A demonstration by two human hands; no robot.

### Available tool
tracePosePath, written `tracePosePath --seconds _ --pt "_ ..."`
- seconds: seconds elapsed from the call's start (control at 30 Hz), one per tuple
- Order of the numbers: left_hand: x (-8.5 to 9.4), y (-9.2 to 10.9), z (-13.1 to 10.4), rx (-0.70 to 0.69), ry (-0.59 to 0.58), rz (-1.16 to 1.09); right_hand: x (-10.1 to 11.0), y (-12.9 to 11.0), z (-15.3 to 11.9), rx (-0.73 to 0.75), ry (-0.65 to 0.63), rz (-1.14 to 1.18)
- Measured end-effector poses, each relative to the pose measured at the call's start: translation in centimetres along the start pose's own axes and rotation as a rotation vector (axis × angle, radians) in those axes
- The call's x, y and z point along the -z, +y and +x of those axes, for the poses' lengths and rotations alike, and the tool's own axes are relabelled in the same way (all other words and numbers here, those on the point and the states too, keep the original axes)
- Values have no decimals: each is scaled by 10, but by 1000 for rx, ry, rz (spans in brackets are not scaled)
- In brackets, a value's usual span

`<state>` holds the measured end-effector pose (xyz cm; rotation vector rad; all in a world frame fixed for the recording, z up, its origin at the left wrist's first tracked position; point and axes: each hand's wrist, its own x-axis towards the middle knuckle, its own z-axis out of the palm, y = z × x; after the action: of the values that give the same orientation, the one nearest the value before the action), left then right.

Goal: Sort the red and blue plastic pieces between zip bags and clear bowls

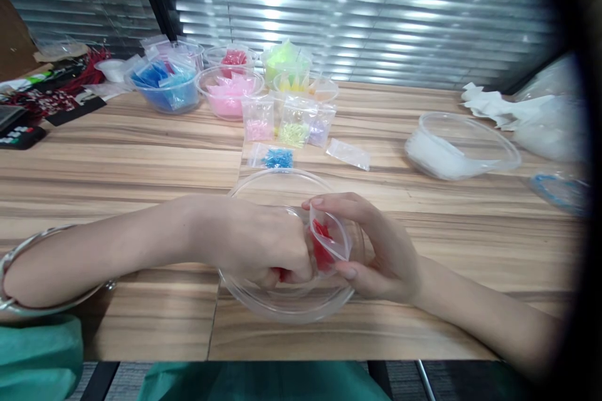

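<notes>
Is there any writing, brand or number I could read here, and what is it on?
None that I can read.
The dark device at far left has red, green and white marks, too small and blurred to make out.
I see no lettering on the bag in the right hand.

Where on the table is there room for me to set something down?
Bare wood shows at left, between the left forearm and the blue-filled bowl, and at right, between the right forearm and the clear container. It's crowded at the back middle with bowls and packets, at back left with red cords, and around the big bowl.
</notes>
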<state>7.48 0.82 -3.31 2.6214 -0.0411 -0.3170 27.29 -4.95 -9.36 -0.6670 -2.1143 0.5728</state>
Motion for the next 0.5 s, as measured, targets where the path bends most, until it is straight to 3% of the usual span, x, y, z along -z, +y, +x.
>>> tracePosePath --seconds 0.3,0.5 --pt "1 -2 -2 -52 43 34 -5 1 -3 -24 82 99" --pt "1 -4 -4 -64 135 -141 -7 -1 -1 -43 57 207"
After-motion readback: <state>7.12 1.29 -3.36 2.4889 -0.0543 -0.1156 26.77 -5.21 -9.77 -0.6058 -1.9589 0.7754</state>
